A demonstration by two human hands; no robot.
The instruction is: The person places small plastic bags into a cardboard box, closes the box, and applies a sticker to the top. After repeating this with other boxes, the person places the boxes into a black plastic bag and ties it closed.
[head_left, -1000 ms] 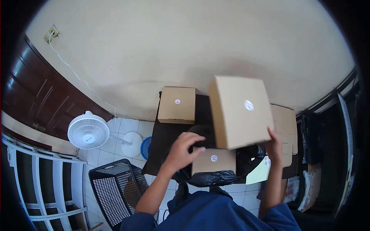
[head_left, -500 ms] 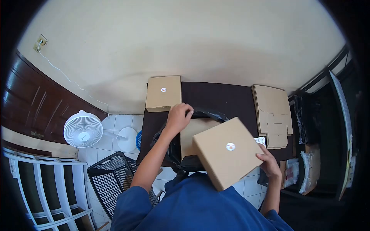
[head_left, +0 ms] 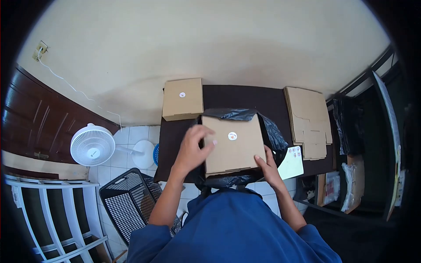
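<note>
A cardboard box (head_left: 234, 153) with a round sticker lies inside the opening of a black plastic bag (head_left: 272, 131) on the dark table (head_left: 241, 97). My right hand (head_left: 268, 168) grips the box at its lower right corner, thumb on the top. Over the left edge of the box is my left hand (head_left: 193, 148), its fingers apart and slightly curled, holding nothing. The bag's rim stands around the box at the back and right. Whatever lies under the box is hidden.
Another stickered box (head_left: 183, 98) sits at the table's back left. Flattened cardboard (head_left: 309, 118) is stacked at the right, near a sticker sheet (head_left: 291, 164). On the floor at left are a white fan (head_left: 93, 147) and a black crate (head_left: 125, 199).
The box has moved left and turned straight, into the bag opening. My left hand has let go of the bag's rim and come lower. More of the sticker sheet shows.
</note>
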